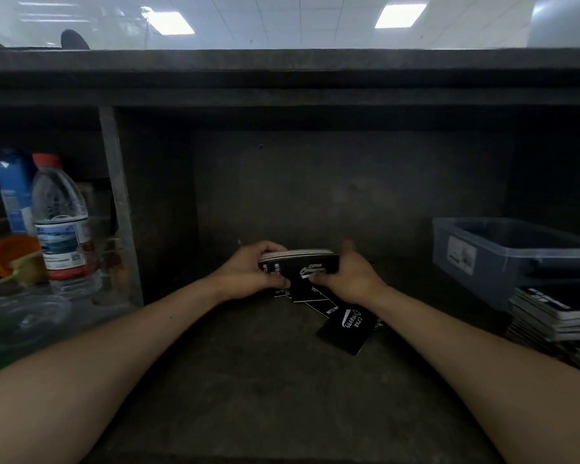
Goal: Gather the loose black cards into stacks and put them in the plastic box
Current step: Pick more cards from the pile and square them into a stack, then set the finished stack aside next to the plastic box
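1. At the middle of the table (248, 380), the stack of black cards (302, 262) is held just above the surface. The left hand (248, 272) closes its grip on the left end and the right hand (349, 279) on the right end.
2. The stack's long axis runs left to right between the hands.
3. The plastic box (482, 249) stands well to the right, so the right hand is the nearer one.
4. Loose cards (345, 326) lie on the table beneath and to the right of the hands, not yet gathered.
5. The box's contents are too dim to tell. A pile of stacked cards (556, 316) sits outside it, against its front.
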`<state>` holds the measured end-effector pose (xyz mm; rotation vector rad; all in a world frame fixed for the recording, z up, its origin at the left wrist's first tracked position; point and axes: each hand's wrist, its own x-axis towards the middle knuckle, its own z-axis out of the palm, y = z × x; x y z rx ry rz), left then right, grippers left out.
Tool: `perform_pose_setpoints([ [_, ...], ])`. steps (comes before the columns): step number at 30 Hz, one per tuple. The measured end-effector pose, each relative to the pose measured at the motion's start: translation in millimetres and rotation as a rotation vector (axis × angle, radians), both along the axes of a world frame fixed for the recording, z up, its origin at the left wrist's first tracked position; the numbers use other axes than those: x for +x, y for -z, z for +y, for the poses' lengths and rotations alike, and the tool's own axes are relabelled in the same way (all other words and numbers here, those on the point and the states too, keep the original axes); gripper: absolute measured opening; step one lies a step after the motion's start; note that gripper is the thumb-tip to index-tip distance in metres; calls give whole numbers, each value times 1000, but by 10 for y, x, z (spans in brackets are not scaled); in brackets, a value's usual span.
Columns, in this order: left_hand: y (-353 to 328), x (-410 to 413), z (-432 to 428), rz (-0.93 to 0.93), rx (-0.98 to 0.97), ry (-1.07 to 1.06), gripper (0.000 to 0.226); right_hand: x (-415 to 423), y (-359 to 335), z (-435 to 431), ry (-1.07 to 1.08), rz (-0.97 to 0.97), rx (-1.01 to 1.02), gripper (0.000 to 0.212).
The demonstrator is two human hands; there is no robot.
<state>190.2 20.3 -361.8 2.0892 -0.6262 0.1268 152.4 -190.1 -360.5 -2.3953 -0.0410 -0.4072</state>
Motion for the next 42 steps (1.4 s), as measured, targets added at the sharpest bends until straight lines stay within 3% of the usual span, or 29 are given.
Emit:
perform_pose_setpoints([
  [4,36,25,-64,-61,-14,-39,36,83,15,97,-126,24,-200,62],
  [8,-38,-59,-94,-94,-67,-73,30,-53,-122,-7,-129,-164,-127,45],
  [13,-504,-505,-220,-168,-366,-212,33,-551,-561,-49,-64,-450,-26,36],
  [17,-788,-1084,-526,46,-495,-121,31,-1099,-834,-480,31,-395,114,42],
  [23,-835,-1858,-1614,402,-442,110,21,-2071,-948,-1685,266,-169,209,58],
  [27,-751,-2128,-2288,551,-396,194,25,-2469,-848,-2243,434,-128,154,29],
  [30,-663,-2261,-2585,584,-367,204,22,-2610,-739,-2450,530,-104,34,32],
  [34,-526,-2318,-2713,457,-243,127,39,-2643,-555,-2520,611,-62,-178,48],
  [37,-488,-2201,-2542,299,-227,63,38,-2604,-522,-2361,638,-256,-329,45],
  [40,-417,-1966,-2119,66,-143,-48,28,-2509,-545,-1990,509,-515,-397,35],
  [42,-336,-1743,-1739,-78,20,-127,25,-2397,-540,-1658,327,-543,-381,30],
])
